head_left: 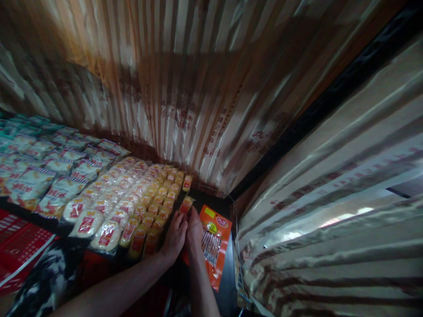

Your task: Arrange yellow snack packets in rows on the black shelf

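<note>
Both my hands meet at the right end of a row of packaged snacks. Between their fingertips is a small wrapped cake (187,204) in clear film with a red label. My left hand (176,233) closes on its near left side, my right hand (194,226) on its right. Just left of them stand rows of yellow wrapped cakes (155,207). Beyond my hands, one more wrapped cake (187,182) stands by itself. An orange snack packet (216,233) lies flat beside my right hand and forearm.
Round white wrapped cakes (105,233) and white-and-blue snack bags (61,196) fill the shelf to the left. A red plastic basket (23,242) stands at lower left. Printed plastic sheeting (185,88) hangs behind, and a dark post (297,119) slants up at right.
</note>
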{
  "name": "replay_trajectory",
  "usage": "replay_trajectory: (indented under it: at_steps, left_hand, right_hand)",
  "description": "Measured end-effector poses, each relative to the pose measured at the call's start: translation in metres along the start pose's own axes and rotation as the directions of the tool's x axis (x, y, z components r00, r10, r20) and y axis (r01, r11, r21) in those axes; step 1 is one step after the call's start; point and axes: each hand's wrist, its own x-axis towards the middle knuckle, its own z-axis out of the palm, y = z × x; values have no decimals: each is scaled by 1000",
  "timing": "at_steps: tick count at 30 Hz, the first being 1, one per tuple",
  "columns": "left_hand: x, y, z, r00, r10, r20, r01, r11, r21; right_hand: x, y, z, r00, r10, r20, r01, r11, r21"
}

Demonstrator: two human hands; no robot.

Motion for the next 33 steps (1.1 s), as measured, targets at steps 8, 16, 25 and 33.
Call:
replay_trajectory:
  at_steps: [8,16,25,33]
  left_hand:
    - [12,5,3,999,28,30,-29,1000,11]
    - [34,4,9,996,93,11,-93,996,-11]
    - [42,8,13,993,109,40,-109,994,-6]
    - [47,9,13,990,134,32,-132,990,-42]
  right_hand:
    - [18,2,4,1000,-30,-5,29,995,-99]
    - [39,4,10,998,-46,-36,43,996,-82]
    - [51,7,12,998,-60,-15,57,988,-143]
    - [57,6,16,998,-63,-21,60,990,-129]
